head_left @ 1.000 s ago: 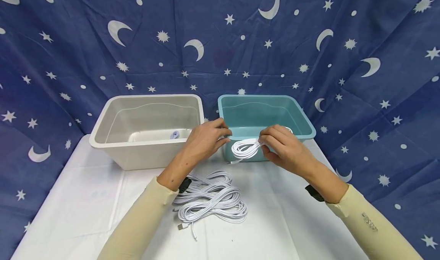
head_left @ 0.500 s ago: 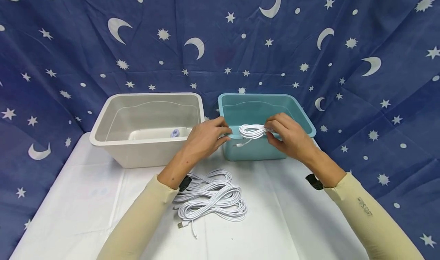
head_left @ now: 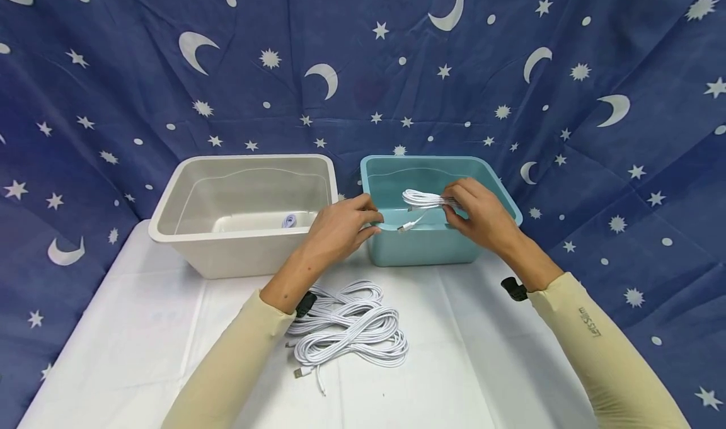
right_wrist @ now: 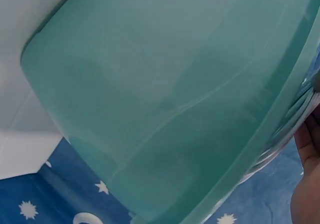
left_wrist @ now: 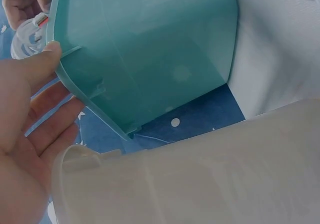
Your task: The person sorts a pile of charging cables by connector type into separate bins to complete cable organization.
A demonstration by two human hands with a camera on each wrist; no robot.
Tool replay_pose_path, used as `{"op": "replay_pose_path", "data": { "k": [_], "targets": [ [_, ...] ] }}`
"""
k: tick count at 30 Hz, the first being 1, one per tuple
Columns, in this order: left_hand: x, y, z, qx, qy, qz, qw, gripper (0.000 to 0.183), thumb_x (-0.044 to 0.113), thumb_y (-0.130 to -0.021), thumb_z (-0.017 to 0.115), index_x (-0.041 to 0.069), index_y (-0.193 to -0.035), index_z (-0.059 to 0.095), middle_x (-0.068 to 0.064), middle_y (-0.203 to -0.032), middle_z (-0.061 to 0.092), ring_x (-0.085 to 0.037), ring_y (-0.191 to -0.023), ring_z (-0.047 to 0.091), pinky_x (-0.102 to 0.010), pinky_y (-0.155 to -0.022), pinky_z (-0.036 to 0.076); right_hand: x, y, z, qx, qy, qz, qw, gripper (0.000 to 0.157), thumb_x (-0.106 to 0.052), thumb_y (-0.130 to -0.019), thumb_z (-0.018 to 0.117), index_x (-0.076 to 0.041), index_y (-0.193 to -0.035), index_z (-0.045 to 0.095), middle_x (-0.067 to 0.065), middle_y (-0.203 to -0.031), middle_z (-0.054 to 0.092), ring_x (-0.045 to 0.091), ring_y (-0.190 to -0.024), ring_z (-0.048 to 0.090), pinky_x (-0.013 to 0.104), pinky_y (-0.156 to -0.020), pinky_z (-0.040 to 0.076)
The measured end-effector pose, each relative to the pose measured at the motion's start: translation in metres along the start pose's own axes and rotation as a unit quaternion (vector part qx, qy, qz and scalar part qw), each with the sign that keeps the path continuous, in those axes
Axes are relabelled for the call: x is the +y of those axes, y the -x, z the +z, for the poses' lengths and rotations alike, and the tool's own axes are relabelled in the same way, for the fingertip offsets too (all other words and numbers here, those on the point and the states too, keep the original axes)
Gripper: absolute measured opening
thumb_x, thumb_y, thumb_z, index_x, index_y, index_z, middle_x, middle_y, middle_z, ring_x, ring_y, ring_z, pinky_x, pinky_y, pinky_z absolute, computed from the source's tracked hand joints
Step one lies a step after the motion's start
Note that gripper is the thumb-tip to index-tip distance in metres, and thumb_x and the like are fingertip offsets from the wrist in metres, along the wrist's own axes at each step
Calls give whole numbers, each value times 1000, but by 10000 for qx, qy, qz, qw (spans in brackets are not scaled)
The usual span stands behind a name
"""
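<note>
My right hand (head_left: 479, 215) grips a coiled white USB cable (head_left: 421, 198) by one end of its bundle, over the front rim of the teal bin (head_left: 422, 249). The cable's loops reach leftward and its USB plug (head_left: 406, 227) dangles at the rim. With thumb and fingers, my left hand (head_left: 339, 226) pinches the teal bin's left front corner; the left wrist view shows the thumb on the rim (left_wrist: 56, 67). Only part of the right hand (right_wrist: 307, 184) and a stretch of the cable (right_wrist: 280, 139) show in the right wrist view.
A pale grey bin (head_left: 227, 249) stands left of the teal one, with a small lilac cable coil (head_left: 288, 221) inside. Several coiled white cables (head_left: 354, 328) lie piled on the white-covered table (head_left: 147, 328). Behind hangs a blue star-patterned cloth (head_left: 363, 51).
My right hand has carried the coiled cable up and away from me, from in front of the teal bin to over its rim. The left hand stays at the bin's corner.
</note>
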State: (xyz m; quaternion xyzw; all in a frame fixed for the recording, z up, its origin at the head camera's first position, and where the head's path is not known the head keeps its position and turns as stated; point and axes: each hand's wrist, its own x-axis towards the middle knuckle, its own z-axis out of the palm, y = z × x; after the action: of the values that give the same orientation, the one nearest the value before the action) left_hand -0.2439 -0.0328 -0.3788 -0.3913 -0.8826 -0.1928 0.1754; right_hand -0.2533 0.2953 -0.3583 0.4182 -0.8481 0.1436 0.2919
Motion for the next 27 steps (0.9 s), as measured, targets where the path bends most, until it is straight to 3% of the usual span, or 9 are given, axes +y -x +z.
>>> {"op": "replay_pose_path", "data": {
  "k": [9,16,27],
  "targets": [
    [0,0,2,92,81,7,9999,20,26,-97,81,20,-116,83,6,-114,67,-16,-96,70,-33,-79,55,12,4,4,59,-79,349,9993,22,9,-86,79,0,-104,69,11,-103,69,27,-95,62,40,-82,51],
    [-1,2,2,108,55,46,9999,20,27,-97,81,19,-115,83,6,-114,66,-16,-96,70,-33,-79,56,12,6,7,149,-240,195,9994,24,9,-85,79,-1,-105,71,12,-105,70,31,-100,65,44,-89,52],
    [0,2,1,3,44,-7,10000,22,28,-98,79,19,-118,82,6,-116,66,-16,-98,70,-33,-80,56,-2,8,10,213,-304,83,9993,20,-1,-86,77,-3,-105,72,10,-103,70,29,-96,66,41,-84,52]
  ]
}}
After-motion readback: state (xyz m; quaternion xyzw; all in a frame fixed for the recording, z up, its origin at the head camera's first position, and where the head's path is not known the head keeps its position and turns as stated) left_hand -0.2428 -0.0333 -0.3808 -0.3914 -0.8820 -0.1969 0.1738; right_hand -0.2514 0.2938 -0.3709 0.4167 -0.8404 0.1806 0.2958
